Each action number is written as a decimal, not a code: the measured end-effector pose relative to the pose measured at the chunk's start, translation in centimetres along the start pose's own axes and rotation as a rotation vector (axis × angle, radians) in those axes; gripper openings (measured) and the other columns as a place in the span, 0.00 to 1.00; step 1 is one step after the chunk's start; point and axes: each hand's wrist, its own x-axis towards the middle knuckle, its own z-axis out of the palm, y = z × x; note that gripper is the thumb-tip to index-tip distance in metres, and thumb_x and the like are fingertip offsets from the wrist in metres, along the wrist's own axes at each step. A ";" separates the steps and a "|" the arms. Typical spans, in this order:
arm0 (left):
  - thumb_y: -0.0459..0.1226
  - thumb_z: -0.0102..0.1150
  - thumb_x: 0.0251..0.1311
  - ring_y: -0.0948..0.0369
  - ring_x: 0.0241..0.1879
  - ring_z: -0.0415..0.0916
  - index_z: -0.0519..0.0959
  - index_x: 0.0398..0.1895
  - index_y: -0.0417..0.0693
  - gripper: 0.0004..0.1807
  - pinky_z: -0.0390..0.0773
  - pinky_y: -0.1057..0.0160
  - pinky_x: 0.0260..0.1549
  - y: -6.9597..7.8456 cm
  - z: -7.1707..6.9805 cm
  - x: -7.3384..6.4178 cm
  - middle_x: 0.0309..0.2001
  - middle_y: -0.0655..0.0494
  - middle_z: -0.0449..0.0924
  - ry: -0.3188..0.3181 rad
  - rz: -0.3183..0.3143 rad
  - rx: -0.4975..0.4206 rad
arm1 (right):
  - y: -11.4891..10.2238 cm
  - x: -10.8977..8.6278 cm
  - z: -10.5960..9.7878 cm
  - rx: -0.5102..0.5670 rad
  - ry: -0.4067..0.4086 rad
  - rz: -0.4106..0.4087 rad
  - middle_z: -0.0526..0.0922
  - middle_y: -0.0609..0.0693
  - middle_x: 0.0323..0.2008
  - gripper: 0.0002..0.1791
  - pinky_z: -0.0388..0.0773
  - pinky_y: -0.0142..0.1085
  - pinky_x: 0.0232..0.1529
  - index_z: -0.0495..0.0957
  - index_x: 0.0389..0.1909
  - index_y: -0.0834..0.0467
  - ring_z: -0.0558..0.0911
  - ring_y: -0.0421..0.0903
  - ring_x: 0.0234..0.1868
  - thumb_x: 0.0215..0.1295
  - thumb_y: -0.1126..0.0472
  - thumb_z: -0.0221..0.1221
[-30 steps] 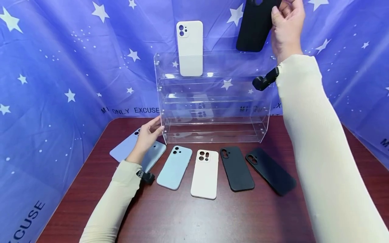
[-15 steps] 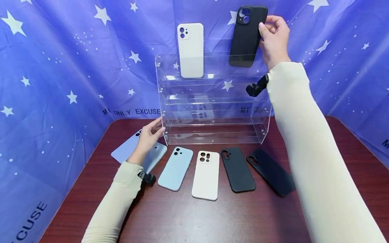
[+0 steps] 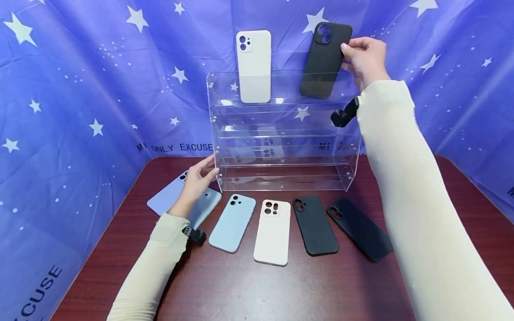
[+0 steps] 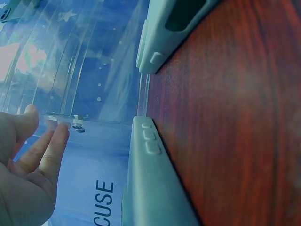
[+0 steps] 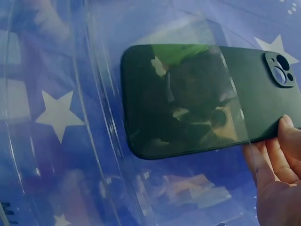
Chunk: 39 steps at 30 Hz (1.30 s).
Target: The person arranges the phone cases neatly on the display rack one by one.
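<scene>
My right hand (image 3: 366, 59) pinches a black phone case (image 3: 327, 58) by its side edge. The case's lower part is behind the clear front lip of the top tier of an acrylic display rack (image 3: 281, 183), as the right wrist view also shows. Leaning slightly, the case has its camera cutout at the upper left. A white phone case (image 3: 254, 67) stands upright in that tier, to the left. My left hand (image 3: 195, 178) touches the rack's left side panel with fairly straight fingers, the thumb at the panel's front edge.
On the table (image 3: 249, 294) before the rack lie a light blue case (image 3: 232, 223), a cream case (image 3: 272, 234), a dark grey case (image 3: 316, 225) and a black case (image 3: 361, 229). A lavender case (image 3: 162, 196) and a bluish case (image 3: 206, 203) lie around my left hand.
My right hand has come down and a little left with the black phone case, whose lower end now sits behind the top tier's lip. My left hand has stayed at the rack's side.
</scene>
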 end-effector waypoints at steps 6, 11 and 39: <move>0.23 0.52 0.62 0.41 0.51 0.74 0.65 0.65 0.35 0.26 0.83 0.63 0.44 0.2 0.1 0.0 0.56 0.32 0.73 0.006 -0.002 0.004 | -0.6 -0.1 0.0 -0.143 -0.003 0.028 0.79 0.46 0.29 0.04 0.81 0.26 0.23 0.77 0.31 0.58 0.80 0.39 0.25 0.57 0.68 0.62; 0.23 0.52 0.62 0.42 0.50 0.74 0.65 0.65 0.35 0.26 0.83 0.65 0.42 0.2 0.1 0.1 0.55 0.32 0.73 0.008 0.001 0.010 | -0.6 -0.2 0.3 -0.188 0.007 -0.003 0.78 0.46 0.27 0.05 0.81 0.24 0.24 0.76 0.25 0.59 0.79 0.38 0.25 0.58 0.69 0.61; 0.24 0.52 0.63 0.37 0.51 0.73 0.65 0.65 0.35 0.26 0.82 0.67 0.43 -0.4 0.0 0.0 0.56 0.31 0.72 0.005 0.006 0.001 | 0.4 -1.1 0.2 -0.122 0.021 -0.068 0.79 0.47 0.30 0.07 0.81 0.27 0.46 0.79 0.24 0.60 0.80 0.40 0.28 0.48 0.70 0.69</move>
